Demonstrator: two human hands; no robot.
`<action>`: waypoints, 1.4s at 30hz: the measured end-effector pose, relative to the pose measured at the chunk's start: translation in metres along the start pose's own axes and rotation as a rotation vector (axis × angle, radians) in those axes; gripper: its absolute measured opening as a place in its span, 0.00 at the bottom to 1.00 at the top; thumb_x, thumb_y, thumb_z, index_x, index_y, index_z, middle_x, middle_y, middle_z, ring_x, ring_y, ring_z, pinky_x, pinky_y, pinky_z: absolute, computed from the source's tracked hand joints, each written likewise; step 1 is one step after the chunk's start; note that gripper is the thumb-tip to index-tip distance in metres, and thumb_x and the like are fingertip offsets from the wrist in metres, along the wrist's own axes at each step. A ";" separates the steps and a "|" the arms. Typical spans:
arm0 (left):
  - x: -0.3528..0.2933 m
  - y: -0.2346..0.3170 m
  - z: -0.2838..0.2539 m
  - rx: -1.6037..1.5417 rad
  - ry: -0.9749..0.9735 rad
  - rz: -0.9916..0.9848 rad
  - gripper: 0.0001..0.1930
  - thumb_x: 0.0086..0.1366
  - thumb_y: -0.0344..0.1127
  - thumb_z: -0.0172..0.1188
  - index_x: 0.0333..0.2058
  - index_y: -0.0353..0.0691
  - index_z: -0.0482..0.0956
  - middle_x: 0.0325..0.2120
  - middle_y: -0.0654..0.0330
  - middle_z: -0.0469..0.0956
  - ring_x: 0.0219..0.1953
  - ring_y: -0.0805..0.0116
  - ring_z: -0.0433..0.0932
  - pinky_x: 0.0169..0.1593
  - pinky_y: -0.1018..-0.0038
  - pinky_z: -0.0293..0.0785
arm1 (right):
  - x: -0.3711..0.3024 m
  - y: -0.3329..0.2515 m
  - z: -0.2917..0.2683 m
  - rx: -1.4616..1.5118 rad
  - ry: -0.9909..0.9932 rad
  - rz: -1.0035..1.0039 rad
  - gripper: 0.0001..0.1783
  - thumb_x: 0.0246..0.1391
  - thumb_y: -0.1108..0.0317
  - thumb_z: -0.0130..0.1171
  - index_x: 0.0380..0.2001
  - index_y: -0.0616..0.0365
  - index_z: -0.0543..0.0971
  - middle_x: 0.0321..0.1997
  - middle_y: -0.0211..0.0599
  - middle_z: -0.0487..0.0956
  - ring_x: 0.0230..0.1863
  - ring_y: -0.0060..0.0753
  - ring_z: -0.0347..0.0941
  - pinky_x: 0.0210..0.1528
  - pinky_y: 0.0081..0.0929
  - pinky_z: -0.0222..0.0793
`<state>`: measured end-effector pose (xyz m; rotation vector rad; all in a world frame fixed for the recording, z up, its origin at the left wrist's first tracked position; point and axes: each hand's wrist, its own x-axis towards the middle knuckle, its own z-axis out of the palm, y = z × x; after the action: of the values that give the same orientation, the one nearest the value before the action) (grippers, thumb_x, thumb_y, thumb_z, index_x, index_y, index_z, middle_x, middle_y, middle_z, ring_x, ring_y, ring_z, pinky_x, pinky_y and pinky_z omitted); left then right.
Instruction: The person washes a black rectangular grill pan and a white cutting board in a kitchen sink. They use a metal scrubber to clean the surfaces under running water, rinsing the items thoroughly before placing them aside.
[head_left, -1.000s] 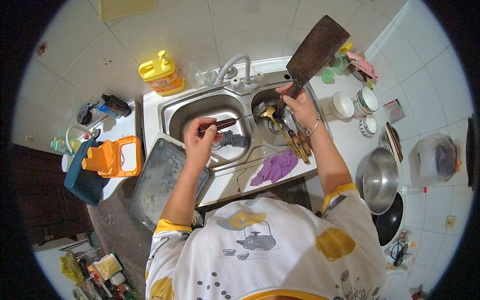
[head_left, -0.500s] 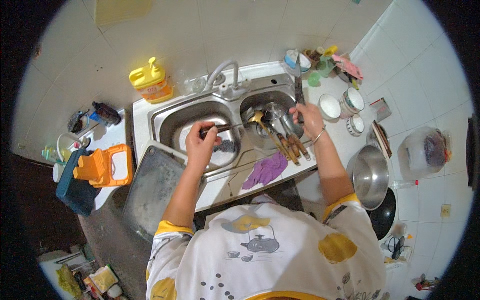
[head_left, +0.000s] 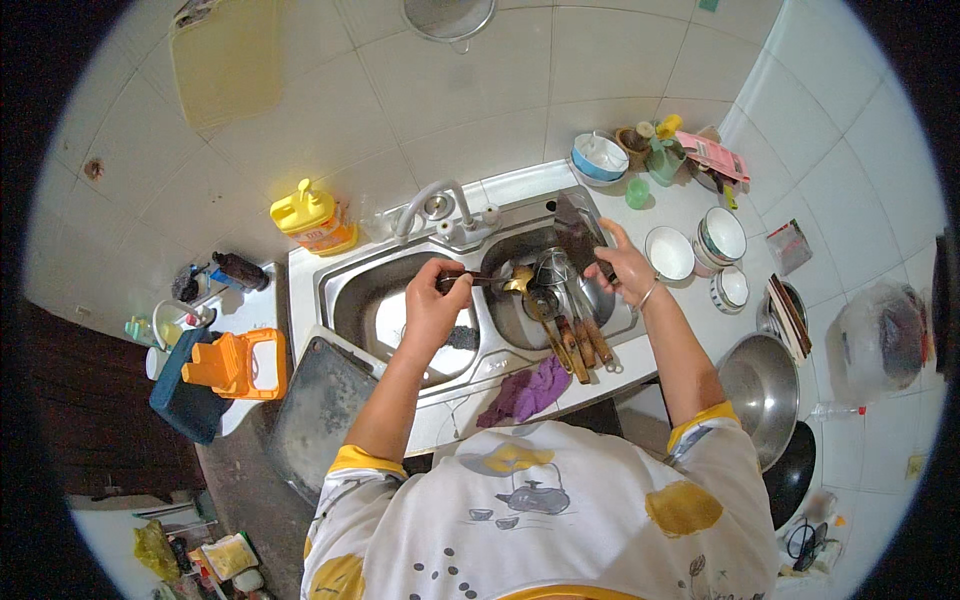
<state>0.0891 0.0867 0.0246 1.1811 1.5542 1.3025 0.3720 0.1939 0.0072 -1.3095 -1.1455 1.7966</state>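
My left hand (head_left: pixel 437 305) is closed round the dark handle of a utensil with a thin metal shaft (head_left: pixel 489 281), held over the divider between the two sink basins. Its far end runs in among the utensils, so I cannot make out its kind. At the right basin (head_left: pixel 503 318), my right hand (head_left: pixel 630 272) has a loose hold on the handle of a broad-bladed knife (head_left: pixel 575 222); its index finger stretches out. The blade leans toward the basin's back corner. Below lie a golden ladle (head_left: pixel 519 283), a wire strainer (head_left: pixel 551 267) and several wooden-handled utensils (head_left: pixel 583 342), handles over the front rim.
A dark scrubber (head_left: pixel 461 337) sits in the left basin (head_left: pixel 350 290) under the faucet (head_left: pixel 440 205). On the front edge lies a purple cloth (head_left: pixel 527 390). Bowls (head_left: pixel 669 253) stand right, a yellow pump bottle (head_left: pixel 315 218) behind, a dark board (head_left: pixel 325 415) left.
The knife has gone from upright above the rim to lower, leaning into the right basin. My right hand's fingers have loosened. The view has shifted, with more wall showing.
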 end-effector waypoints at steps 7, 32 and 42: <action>0.025 0.000 0.048 0.011 0.045 -0.004 0.09 0.56 0.29 0.59 0.34 0.31 0.73 0.18 0.63 0.73 0.20 0.80 0.70 0.24 0.82 0.66 | 0.027 -0.012 -0.047 0.238 -0.418 -0.040 0.16 0.60 0.58 0.45 0.46 0.55 0.65 0.31 0.46 0.76 0.33 0.34 0.77 0.34 0.24 0.74; 0.266 0.022 0.087 0.458 0.191 0.351 0.13 0.59 0.34 0.58 0.39 0.30 0.71 0.21 0.56 0.75 0.19 0.71 0.75 0.23 0.74 0.72 | 0.252 -0.128 -0.024 -0.538 0.088 -0.520 0.18 0.55 0.57 0.53 0.32 0.65 0.71 0.14 0.39 0.75 0.11 0.28 0.70 0.16 0.26 0.68; 0.336 0.016 0.090 0.678 0.201 0.133 0.16 0.54 0.37 0.57 0.36 0.29 0.73 0.31 0.40 0.75 0.36 0.43 0.75 0.40 0.59 0.71 | 0.313 -0.132 -0.015 -0.606 0.056 -0.392 0.23 0.55 0.54 0.53 0.32 0.69 0.70 0.15 0.41 0.76 0.12 0.31 0.73 0.18 0.29 0.70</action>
<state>0.0862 0.4346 0.0257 1.6178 2.1953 1.0178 0.2890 0.5240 -0.0015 -1.3166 -1.8557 1.1603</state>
